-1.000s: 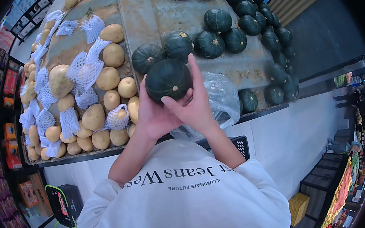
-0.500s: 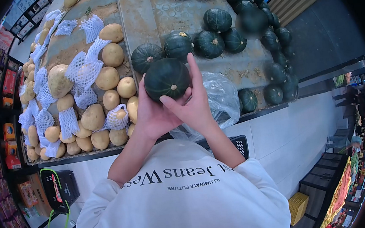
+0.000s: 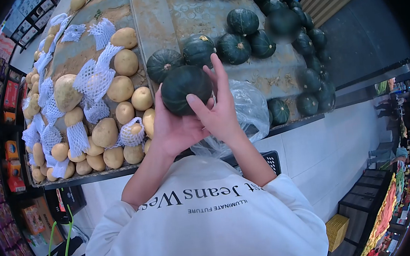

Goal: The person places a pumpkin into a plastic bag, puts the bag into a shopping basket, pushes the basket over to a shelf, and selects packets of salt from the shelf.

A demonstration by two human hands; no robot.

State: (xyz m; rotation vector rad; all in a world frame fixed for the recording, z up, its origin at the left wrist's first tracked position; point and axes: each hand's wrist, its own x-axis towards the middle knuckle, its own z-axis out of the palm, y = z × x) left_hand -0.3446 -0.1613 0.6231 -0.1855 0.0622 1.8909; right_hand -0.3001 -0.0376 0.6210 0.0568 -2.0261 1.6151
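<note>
Pumpkin (image 3: 185, 83), dark green and round, was just past the white shirt (image 3: 204, 225), over the near edge of the stand (image 3: 280, 70). A clear plastic bag (image 3: 249, 107) lay just right of it, partly hidden by the right hand (image 3: 218, 117). Potatoes (image 3: 120, 89), some in white nets (image 3: 92, 79), covered the left side. More pumpkins (image 3: 233, 48) sat farther off. Half a second earlier, a pale stem spot showed; now it was out of sight, and the right thumb was higher. The left hand (image 3: 168, 131) cupped and held the pumpkin from below; the right one was spread wide, its thumb over the near side.
</note>
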